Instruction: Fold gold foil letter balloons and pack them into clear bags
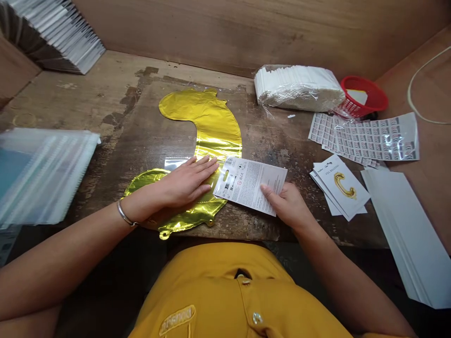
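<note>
A flat gold foil balloon (220, 122), curved in a C-like shape, lies across the middle of the table. My left hand (192, 180) rests flat on its lower part, fingers stretched out. Under that hand is a clear plastic sheet or bag, whose edge shows beside the wrist. My right hand (287, 202) grips the right end of a white printed card (252, 183) between thumb and fingers. The card has a hang hole at its left end, and that end overlaps the balloon. Right of this hand lie several cards (340, 180) with a gold C balloon picture.
Clear plastic bags (42, 173) are piled at the left. A bagged white stack (299, 87) and a red basket (366, 96) stand at the back right, with sticker sheets (373, 138) before them. White strips (408, 234) overhang the right front edge. Bundled cards (59, 33) fill the back-left corner.
</note>
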A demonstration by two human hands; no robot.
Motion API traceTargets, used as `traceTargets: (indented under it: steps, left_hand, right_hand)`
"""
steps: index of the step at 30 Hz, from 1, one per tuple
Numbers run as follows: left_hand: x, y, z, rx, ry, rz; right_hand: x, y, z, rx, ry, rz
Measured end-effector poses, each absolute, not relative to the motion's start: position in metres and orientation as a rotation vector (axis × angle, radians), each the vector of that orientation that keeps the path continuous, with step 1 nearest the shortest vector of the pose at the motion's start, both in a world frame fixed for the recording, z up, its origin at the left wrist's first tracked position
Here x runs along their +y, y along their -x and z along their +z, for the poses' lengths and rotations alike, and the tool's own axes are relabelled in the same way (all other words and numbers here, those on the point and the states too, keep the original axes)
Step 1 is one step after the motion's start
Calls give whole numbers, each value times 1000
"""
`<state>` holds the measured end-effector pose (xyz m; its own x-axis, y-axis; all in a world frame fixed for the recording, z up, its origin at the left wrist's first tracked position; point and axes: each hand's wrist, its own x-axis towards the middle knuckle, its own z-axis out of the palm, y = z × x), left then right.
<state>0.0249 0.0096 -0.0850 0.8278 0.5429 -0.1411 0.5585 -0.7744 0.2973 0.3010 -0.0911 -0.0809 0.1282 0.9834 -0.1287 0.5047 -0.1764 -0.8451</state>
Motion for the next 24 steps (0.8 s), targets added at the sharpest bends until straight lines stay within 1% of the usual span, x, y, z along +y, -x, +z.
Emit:
traceTargets:
  steps: [2,5,14,17,18,19,21,22,23,24]
  left_hand:
    - [11,-25,-83,819,-2671,-71]
    - [9,-27,-83,859,-2667,-45]
    - [9,-30,-96,787,-2743,62]
    - [14,-27,-85,737,-2719,172]
    - [13,-24,-77,727,-2689,304]
    - [9,-21,-67,760,-2613,547]
    - [-5,-17,-45,922,-2300,1240]
    - [-15,-16,-36,1012,-2039,1575]
    - [-27,-17,-29,1068,-1762,1761]
    - [-38,-21,-26,1085,-1489,1781]
  right_hand:
    - [-88,-308,-82,-1350,1757,1127]
    - [-81,-315,-82,-1235,1731,1296]
    - [-47,-275,-82,-1087,1662,1497]
    - [-44,-262,-82,-960,1589,1549]
    - [-46,-261,-80,-912,1559,1558]
    - [-49,-261,-78,-871,1523,1553]
    - [-57,-262,-73,-817,1434,1471]
    - [-61,-263,-71,-796,1391,1394]
    - [-64,-262,-69,-776,1352,1311]
    - [-68,-261,-67,-758,1321,1237]
